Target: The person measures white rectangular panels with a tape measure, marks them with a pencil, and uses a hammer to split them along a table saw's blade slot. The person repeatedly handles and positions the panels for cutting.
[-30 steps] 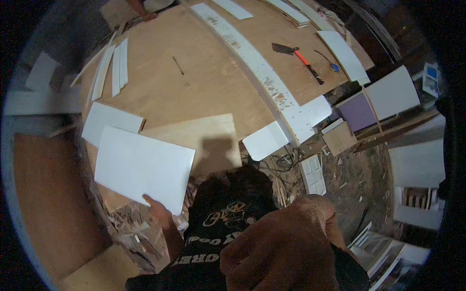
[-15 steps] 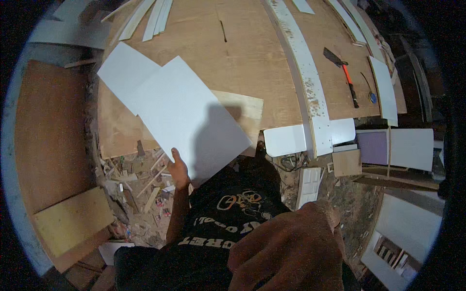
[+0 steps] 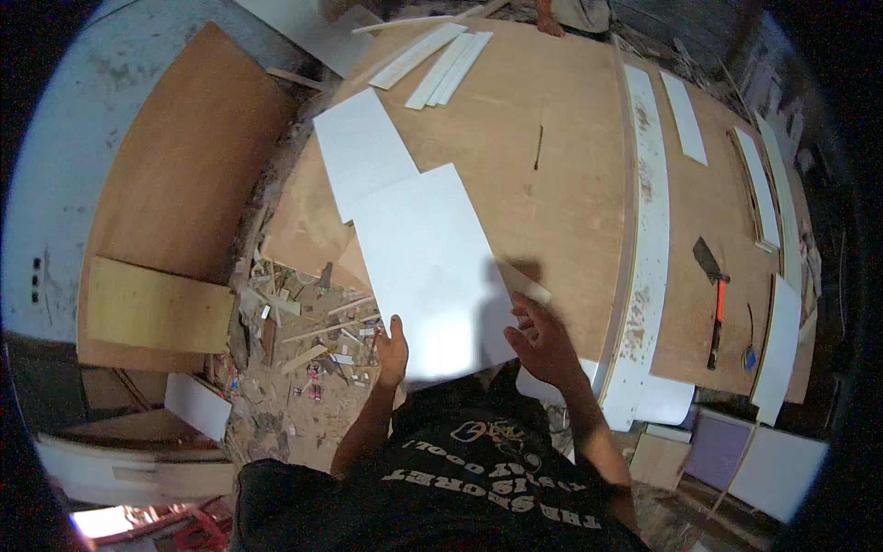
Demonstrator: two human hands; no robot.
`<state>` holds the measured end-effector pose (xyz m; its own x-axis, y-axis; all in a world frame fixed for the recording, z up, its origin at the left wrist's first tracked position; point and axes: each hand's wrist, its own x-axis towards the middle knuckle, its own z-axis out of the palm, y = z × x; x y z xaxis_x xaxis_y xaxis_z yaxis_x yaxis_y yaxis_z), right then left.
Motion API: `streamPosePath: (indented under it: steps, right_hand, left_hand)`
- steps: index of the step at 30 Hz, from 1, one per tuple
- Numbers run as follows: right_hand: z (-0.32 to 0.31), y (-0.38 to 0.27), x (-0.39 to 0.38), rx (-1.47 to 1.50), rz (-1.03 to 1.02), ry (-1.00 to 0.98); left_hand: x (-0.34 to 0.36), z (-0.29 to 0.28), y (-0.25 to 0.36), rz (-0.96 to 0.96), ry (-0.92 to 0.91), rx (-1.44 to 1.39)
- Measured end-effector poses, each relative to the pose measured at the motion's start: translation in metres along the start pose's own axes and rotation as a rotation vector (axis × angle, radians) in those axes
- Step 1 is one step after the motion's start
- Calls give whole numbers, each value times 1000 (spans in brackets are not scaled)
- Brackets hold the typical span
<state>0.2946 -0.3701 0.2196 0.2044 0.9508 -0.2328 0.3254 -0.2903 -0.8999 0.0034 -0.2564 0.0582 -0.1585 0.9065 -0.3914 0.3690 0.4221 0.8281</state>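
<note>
A white rectangular panel (image 3: 423,258) lies tilted across the large brown plywood sheet (image 3: 575,212), its near end close to my body. My left hand (image 3: 393,350) grips the near left edge, thumb on top and fingers out of sight underneath. At the right edge, my right hand (image 3: 544,342) has its fingers apart; whether it touches the panel I cannot tell. The far end overlaps a second white panel (image 3: 363,147). A pale piece of wood (image 3: 529,281) shows partly beyond the right edge.
A long white board (image 3: 648,230) crosses the plywood on the right. Beyond it lie a hatchet-like tool with a red-black handle (image 3: 716,313) and a blue tape measure (image 3: 750,359). White strips (image 3: 451,69) lie far left. Wood scraps (image 3: 313,354) litter the floor. Another person's hand (image 3: 549,26) rests at the far edge.
My right hand has moved from close in front of the camera to the panel's right edge. My left hand keeps its hold. The view has swung, and another person's hand now shows.
</note>
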Motion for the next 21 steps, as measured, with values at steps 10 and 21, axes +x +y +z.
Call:
streamPosePath:
  steps: [10, 21]
  right_hand:
    - [65, 131, 8, -64, 195, 174]
    - [173, 146, 3, 470, 377, 899]
  left_hand:
    - [-7, -15, 23, 329, -116, 74]
    - [91, -28, 46, 516, -676, 150]
